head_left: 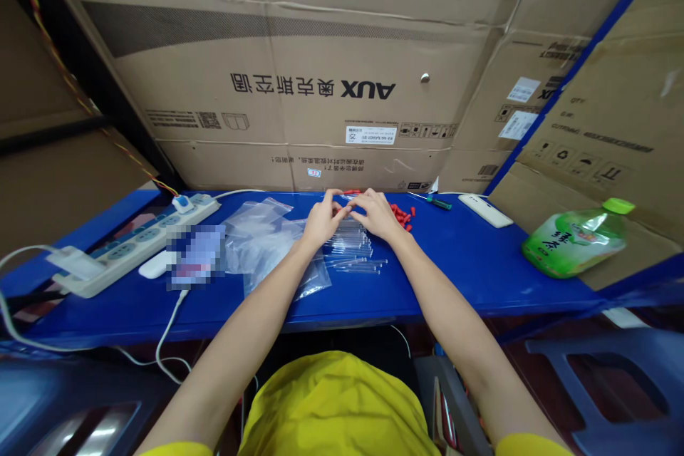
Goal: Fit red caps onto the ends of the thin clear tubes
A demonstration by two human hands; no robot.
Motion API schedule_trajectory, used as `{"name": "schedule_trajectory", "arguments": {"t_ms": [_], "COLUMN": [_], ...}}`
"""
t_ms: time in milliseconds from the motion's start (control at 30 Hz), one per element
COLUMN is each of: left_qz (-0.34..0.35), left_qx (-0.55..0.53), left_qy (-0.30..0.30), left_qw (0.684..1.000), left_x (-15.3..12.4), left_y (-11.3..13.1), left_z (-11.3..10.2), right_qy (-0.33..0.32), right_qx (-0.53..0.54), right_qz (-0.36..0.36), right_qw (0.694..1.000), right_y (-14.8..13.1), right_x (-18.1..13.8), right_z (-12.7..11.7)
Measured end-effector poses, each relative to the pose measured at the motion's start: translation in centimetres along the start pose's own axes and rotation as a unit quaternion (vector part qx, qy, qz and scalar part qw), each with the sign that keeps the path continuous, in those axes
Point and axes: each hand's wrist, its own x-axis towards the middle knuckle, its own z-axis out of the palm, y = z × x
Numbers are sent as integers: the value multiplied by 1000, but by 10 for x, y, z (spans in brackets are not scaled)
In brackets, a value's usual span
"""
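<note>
Both of my hands meet over the blue table, near its far edge. My left hand and my right hand pinch fingertips together on a small item between them; it is too small to name, possibly a clear tube with a red cap. Just under the hands lies a row of clear plastic tubes. A heap of small red caps lies right of my right hand. Clear zip bags spread out left of my left hand.
A white power strip with cables lies at the left, beside a blurred patch. A green bottle lies on its side at the right. A white flat device and a green-handled screwdriver sit near the cardboard boxes behind.
</note>
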Motion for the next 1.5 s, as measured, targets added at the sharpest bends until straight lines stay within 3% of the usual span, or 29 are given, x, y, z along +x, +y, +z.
{"name": "schedule_trajectory", "arguments": {"t_ms": [133,300,467,633,933,1067,1167,1300,1400,1500], "left_qz": [-11,-32,-20,-22,-30,-27,-18,-10,-18,-32], "left_qx": [4,27,67,83,83,84,87,107,127,131], "left_qy": [11,46,65,71,77,77,77,70,54,30], "left_qw": [1000,998,995,994,993,993,993,992,990,990], "left_x": [-2,0,1,2,2,2,3,2,1,0], "left_y": [7,5,0,-1,-2,-1,-3,-7,-11,-14], "left_z": [-2,-3,-3,-3,-4,-3,-2,1,2,3], "right_qy": [45,156,98,-1,14,49,76,52,21,-11], "right_qx": [-9,-72,-89,-88,-106,-109,-89,-69,-121,-181], "right_qz": [46,257,422,444,477,434,319,143,79,78], "right_qw": [998,951,897,892,873,893,940,986,989,980], "right_y": [8,44,77,81,82,82,75,51,31,21], "right_x": [1,-11,-31,-36,-36,-33,-26,-13,-7,-6], "right_z": [-7,-28,-40,-32,-25,-24,-22,-15,-4,5]}}
